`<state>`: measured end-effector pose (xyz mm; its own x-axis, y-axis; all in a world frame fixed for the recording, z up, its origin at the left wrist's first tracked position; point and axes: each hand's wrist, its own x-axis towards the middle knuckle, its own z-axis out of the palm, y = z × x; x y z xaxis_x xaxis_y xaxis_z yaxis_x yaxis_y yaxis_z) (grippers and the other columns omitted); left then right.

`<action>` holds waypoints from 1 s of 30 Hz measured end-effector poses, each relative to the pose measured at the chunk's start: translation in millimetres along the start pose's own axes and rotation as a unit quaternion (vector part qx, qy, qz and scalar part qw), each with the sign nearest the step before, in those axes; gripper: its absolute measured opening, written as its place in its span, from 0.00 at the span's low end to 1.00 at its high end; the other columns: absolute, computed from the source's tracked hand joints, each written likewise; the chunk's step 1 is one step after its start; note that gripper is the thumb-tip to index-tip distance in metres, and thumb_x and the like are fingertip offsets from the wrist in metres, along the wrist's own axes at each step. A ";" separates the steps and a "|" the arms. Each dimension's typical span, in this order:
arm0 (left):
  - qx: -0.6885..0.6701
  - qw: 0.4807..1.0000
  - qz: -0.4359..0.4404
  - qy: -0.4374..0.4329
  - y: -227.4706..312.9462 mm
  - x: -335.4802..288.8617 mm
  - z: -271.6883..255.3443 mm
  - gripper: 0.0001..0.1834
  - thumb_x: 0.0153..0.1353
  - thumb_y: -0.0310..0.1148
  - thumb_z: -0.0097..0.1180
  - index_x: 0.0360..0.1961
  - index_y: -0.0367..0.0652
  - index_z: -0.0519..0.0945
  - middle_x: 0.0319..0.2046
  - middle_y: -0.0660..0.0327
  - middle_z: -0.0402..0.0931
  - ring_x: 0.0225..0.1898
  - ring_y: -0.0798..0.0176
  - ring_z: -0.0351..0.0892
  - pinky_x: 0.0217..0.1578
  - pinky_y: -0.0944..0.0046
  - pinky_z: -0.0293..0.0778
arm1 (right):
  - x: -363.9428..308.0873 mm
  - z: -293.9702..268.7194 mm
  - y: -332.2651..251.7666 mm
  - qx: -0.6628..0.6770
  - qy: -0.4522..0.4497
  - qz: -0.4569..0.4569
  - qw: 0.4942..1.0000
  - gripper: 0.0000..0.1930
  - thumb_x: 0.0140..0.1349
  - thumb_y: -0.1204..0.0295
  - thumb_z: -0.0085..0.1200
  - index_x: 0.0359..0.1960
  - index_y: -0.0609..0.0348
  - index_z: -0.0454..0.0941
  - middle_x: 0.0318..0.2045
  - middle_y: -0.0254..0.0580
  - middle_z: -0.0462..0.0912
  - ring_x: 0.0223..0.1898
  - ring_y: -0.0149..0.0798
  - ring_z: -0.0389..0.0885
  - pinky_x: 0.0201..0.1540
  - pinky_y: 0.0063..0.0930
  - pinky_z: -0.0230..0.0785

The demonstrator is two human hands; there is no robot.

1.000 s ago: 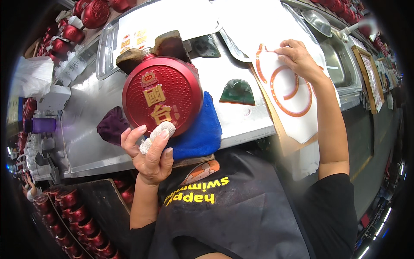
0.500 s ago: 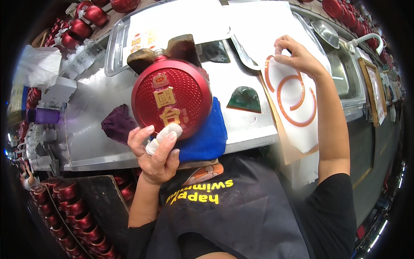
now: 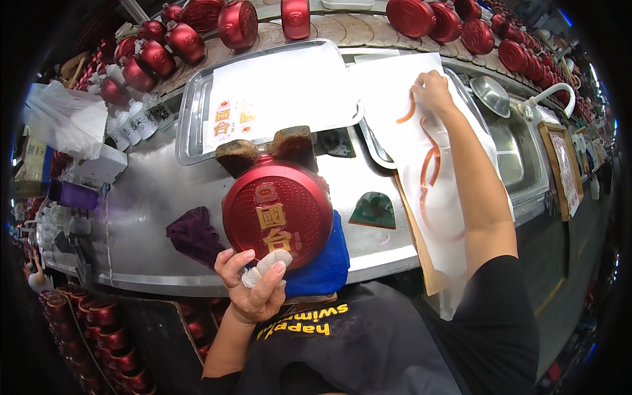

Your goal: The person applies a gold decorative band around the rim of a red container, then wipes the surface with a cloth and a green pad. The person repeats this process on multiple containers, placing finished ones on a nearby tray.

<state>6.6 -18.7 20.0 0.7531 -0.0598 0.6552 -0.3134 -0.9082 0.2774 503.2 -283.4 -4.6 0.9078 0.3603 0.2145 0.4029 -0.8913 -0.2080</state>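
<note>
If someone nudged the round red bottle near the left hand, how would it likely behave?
The bottle would probably feel rigid, since its wall shows no sag. Its round outline suggests it could roll if shifted clear of the dark blocks beside its neck. Small raised dots on its face may offer some grip.

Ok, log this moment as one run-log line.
left hand: at lower edge of red bottle, white fabric there | right hand: at orange strip, grip unclear | nearby: blue cloth, purple cloth
</note>
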 end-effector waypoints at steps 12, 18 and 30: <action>-0.242 0.968 -0.064 0.013 7.4 126.8 -20.1 0.20 0.63 0.37 0.61 0.54 0.39 0.83 0.56 0.45 0.77 0.53 0.44 0.75 0.64 0.50 0.61 | -124.8 -213.4 -73.2 0.277 -0.002 -0.272 0.921 0.08 0.71 0.69 0.60 0.39 0.61 0.79 0.54 0.40 0.75 0.54 0.32 0.75 0.57 0.29 0.71; -0.295 0.954 0.050 0.003 30.7 216.3 15.3 0.22 0.64 0.43 0.63 0.53 0.40 0.81 0.49 0.51 0.78 0.56 0.54 0.72 0.59 0.55 0.66 | -172.7 -231.8 -148.9 0.273 0.036 -0.412 0.868 0.07 0.64 0.76 0.65 0.36 0.63 0.79 0.50 0.42 0.76 0.49 0.36 0.78 0.50 0.29 0.72; -0.505 0.807 -0.283 -0.120 5.2 141.7 -46.5 0.09 0.69 0.32 0.60 0.36 0.36 0.79 0.31 0.65 0.76 0.35 0.73 0.72 0.37 0.68 0.70 | -195.6 -156.9 -209.7 0.451 -0.169 -0.342 0.807 0.08 0.67 0.70 0.62 0.35 0.58 0.75 0.48 0.44 0.73 0.52 0.43 0.73 0.57 0.35 0.67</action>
<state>84.8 -12.7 146.9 0.9931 0.0577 0.1021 -0.1008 -0.0257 0.9946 223.0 -210.2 146.8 0.3556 0.8733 0.3329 0.6057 0.0559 -0.7937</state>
